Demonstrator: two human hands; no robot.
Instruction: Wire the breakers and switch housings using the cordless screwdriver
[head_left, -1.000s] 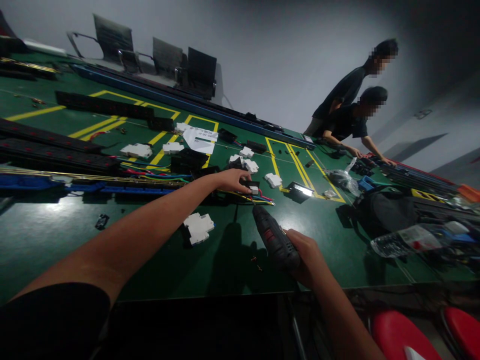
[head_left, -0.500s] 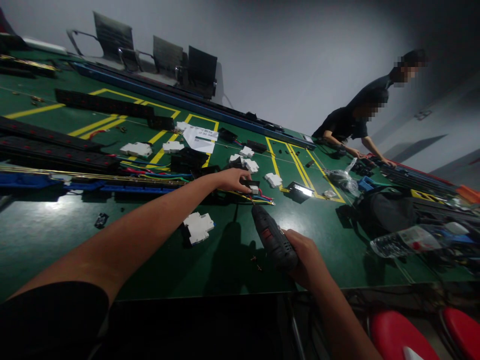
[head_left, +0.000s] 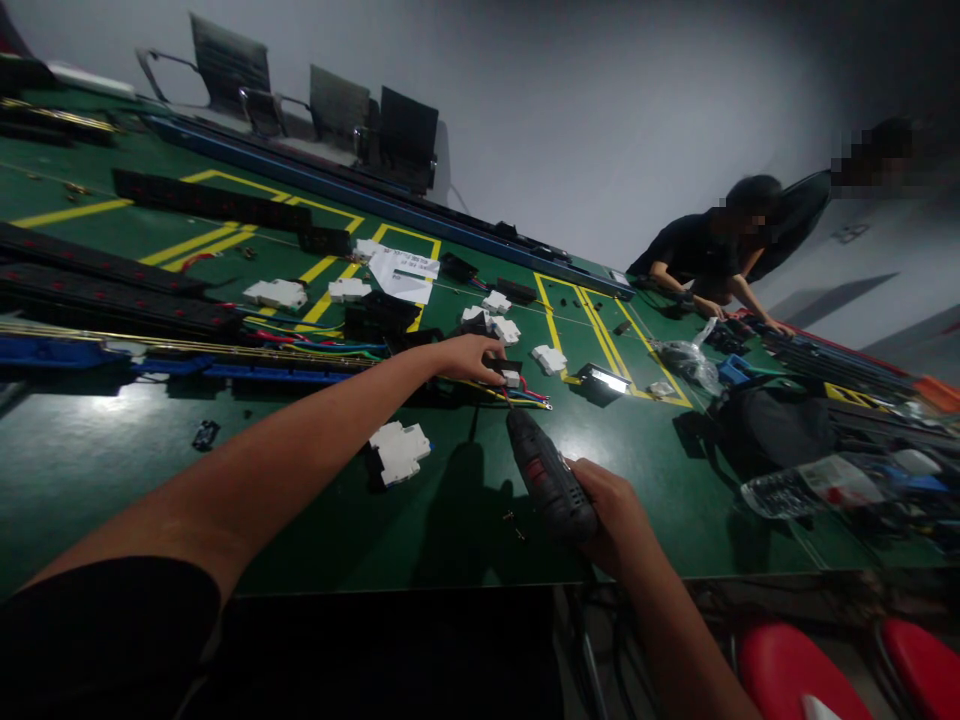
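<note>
Two grips are clamped: right hand [head_left: 609, 502] on a drill [head_left: 550, 478], left hand [head_left: 466, 358] on a black-and-white part [head_left: 512, 379].

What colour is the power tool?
The power tool is dark grey with a reddish patch; see head view.

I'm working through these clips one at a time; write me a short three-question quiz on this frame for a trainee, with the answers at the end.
1. True or false: the right hand grips the power drill, and its bit points towards the left hand.

2. How many chair backs show beyond the green table?
A) one
B) three
C) six

3. Fill in the missing word: the clear plastic bottle, over to the right of the drill, lies on its ____.

Key:
1. True
2. B
3. side
</note>
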